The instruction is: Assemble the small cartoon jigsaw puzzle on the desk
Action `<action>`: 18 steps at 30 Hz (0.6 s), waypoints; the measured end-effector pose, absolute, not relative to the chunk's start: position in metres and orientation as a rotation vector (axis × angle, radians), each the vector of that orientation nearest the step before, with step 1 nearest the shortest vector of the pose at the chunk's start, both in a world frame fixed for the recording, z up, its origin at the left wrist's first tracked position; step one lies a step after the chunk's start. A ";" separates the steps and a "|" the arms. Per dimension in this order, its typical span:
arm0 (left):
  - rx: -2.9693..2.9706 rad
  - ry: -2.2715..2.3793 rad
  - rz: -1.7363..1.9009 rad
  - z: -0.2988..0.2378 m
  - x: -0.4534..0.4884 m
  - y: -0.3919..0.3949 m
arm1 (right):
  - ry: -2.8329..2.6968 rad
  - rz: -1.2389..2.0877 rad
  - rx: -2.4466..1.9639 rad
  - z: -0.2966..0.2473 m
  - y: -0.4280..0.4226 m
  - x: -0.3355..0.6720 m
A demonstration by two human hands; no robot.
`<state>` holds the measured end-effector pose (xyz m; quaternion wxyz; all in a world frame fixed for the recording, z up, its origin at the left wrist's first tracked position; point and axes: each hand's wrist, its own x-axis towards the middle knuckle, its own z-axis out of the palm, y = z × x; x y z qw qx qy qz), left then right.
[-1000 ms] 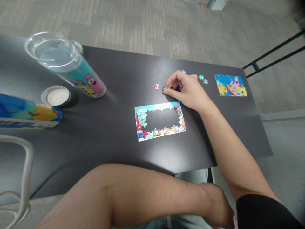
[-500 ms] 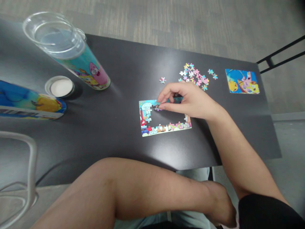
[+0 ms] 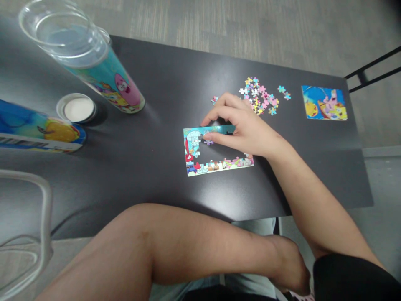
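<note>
A jigsaw puzzle [image 3: 200, 169] lies on the dark table as a rectangular frame of joined pieces with a bare middle. Over its upper part hovers my right hand [image 3: 239, 125], thumb and fingers apart, holding nothing. Just under the thumb a small puzzle piece [image 3: 208, 143] rests in the gap near the frame's upper left, partly hidden. My right hand also covers part of the top and right edges. My left forearm crosses in front of the table, and my left hand [image 3: 293, 267] rests low on the right, its fingers hidden.
Behind my right hand lies a pile of loose puzzle pieces [image 3: 258, 96], with a few joined ones [image 3: 284, 93] beside it. Farther right is a picture card [image 3: 325, 103]. On the left stand a clear-topped cartoon tube [image 3: 122, 90], a round lid [image 3: 78, 109] and a blue tube [image 3: 46, 129].
My right thumb and fingers have spread apart, letting go of the puzzle piece, which stays in the frame's gap. The whole view has shifted slightly. My left arm keeps its place.
</note>
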<state>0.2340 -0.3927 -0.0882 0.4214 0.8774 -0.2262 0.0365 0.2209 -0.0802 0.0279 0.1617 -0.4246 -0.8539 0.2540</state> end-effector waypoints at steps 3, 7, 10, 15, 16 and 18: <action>2.214 -0.568 0.072 -0.087 0.235 -0.394 | -2.453 0.695 -1.285 0.030 -0.083 0.217; 2.244 -0.587 0.047 -0.086 0.235 -0.396 | -2.458 0.686 -1.311 0.033 -0.084 0.216; 2.260 -0.606 0.057 -0.087 0.234 -0.394 | -2.464 0.680 -1.316 0.033 -0.086 0.216; 2.305 -0.639 0.107 -0.089 0.233 -0.394 | -2.480 0.657 -1.272 0.028 -0.088 0.219; 2.318 -0.651 0.113 -0.089 0.233 -0.394 | -2.476 0.659 -1.249 0.027 -0.087 0.220; 2.341 -0.672 0.112 -0.088 0.233 -0.393 | -2.458 0.661 -1.195 0.025 -0.087 0.221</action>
